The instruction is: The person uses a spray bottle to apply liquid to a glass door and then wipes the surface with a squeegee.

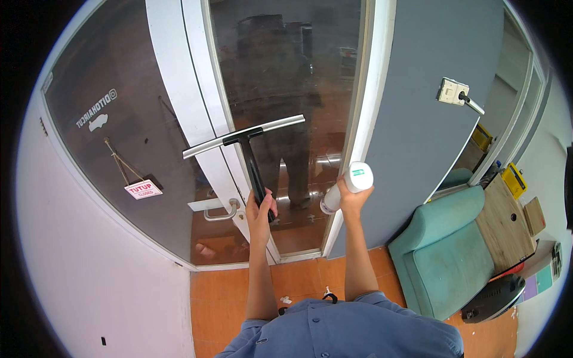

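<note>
My left hand (pixel 261 210) is closed around the lower end of the black handle of a window squeegee (pixel 254 165). Its wide metal bar points away from me, in front of the white door frame and the glass. In my right hand (pixel 353 199) is a white cylindrical bottle or can (pixel 332 200), tilted, with its round white end (pixel 359 177) facing up towards me. Behind both hands stands a tall glass panel (pixel 286 80) in a white frame, with reflections on it. A metal door handle (pixel 221 211) is left of my left hand.
A hanging sign (pixel 143 189) is at the left door glass. Right of the frame are a grey wall (pixel 416 58) with a socket and plug (pixel 453 91), a teal upholstered seat (pixel 452 264) and a wooden tabletop (pixel 506 223). Small white scraps (pixel 285 300) lie on the orange tiled floor (pixel 219 304).
</note>
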The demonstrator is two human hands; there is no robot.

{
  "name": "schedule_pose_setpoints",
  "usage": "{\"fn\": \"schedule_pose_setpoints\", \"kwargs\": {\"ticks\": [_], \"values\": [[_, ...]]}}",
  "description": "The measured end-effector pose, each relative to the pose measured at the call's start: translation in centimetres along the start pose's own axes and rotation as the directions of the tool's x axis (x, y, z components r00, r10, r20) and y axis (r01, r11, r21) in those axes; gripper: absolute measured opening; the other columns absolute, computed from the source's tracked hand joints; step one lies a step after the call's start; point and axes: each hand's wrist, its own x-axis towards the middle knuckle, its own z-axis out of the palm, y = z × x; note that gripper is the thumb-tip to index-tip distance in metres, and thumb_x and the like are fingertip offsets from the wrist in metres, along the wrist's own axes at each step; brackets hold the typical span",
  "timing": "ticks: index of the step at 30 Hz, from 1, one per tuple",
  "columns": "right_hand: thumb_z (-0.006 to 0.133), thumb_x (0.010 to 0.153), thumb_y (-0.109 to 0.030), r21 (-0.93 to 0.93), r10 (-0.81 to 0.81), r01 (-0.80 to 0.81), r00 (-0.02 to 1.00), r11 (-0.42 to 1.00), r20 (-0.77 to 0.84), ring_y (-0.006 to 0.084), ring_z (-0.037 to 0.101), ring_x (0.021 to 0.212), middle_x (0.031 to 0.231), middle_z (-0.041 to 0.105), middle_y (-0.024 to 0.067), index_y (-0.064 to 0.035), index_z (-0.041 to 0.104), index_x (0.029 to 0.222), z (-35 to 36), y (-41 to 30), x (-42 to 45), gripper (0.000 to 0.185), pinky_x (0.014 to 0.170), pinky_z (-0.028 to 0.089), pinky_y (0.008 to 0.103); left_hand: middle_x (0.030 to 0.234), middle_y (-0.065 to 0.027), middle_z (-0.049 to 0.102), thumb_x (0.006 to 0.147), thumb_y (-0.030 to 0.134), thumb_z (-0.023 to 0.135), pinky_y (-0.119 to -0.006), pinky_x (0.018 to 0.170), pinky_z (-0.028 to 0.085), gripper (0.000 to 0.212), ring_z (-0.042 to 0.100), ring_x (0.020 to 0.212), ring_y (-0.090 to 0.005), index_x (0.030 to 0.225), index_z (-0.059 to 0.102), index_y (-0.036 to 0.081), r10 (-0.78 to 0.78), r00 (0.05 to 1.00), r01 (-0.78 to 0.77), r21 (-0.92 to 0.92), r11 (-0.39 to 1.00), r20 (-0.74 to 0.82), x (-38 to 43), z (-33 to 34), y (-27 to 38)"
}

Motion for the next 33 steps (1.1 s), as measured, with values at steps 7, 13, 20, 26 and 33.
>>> {"fn": "schedule_pose_setpoints", "kwargs": {"ticks": [7,13,20,26,33], "values": [[0.066,0.063,0.002,-0.063,0.056,-0.044,0.976,0.997,0.209,0.0157,0.058,0.076,0.083,0.060,0.0072,0.0000,0.056,0.093,1.7,-0.9,-0.3,0.032,0.071,0.047,0.0288,0.063,-0.0007,0.047,0.093,0.020,0.057,-0.021,0.049,0.036,0.018,0.045,0.054,-0.0068,0.093,0.052,0.003,-0.024,0.997,0.028,0.051,0.998,-0.069,-0.2,-1.2,1.3],[0.063,0.058,0.005,-0.048,-0.267,0.271,0.961,0.961,0.071,0.0218,0.054,0.076,0.089,0.050,0.0074,-0.0011,0.054,0.093,2.8,-3.3,0.0,0.036,0.074,0.045,0.0317,0.057,0.0005,0.045,0.094,0.022,0.057,-0.021,0.045,0.034,0.019,0.042,0.048,-0.0068,0.090,0.053,0.004,0.000,0.993,0.008,0.071,0.997,-0.115,-0.4,-3.0,2.2],[0.069,0.056,-0.003,0.074,-0.104,0.094,0.984,0.993,0.144,0.0170,0.056,0.065,0.070,0.056,0.0078,0.0004,0.057,0.080,4.1,1.1,-2.3,0.027,0.062,0.045,0.0295,0.056,0.0009,0.045,0.094,0.024,0.057,-0.021,0.043,0.032,0.021,0.041,0.047,-0.0063,0.087,0.053,0.004,-0.007,0.990,0.017,0.072,0.997,-0.138,-0.3,-4.2,2.8],[0.067,0.059,-0.002,-0.075,-0.025,0.045,0.968,0.996,0.250,0.0211,0.058,0.063,0.069,0.057,0.0105,0.0005,0.057,0.078,5.0,0.9,-3.3,0.021,0.062,0.046,0.0313,0.055,0.0008,0.046,0.094,0.024,0.057,-0.021,0.042,0.032,0.023,0.041,0.046,-0.0060,0.086,0.054,0.003,-0.010,0.987,0.025,0.092,0.995,-0.160,-0.2,-5.4,3.2],[0.066,0.060,0.001,-0.183,-0.451,0.513,0.842,0.838,0.294,0.0199,0.056,0.080,0.088,0.054,0.0077,-0.0022,0.056,0.094,6.1,-5.8,-1.8,0.035,0.076,0.045,0.0296,0.055,0.0013,0.046,0.094,0.024,0.057,-0.020,0.042,0.031,0.022,0.041,0.046,-0.0056,0.087,0.055,0.003,0.006,0.989,0.009,0.094,0.996,-0.149,-0.6,-6.4,3.9]]}}
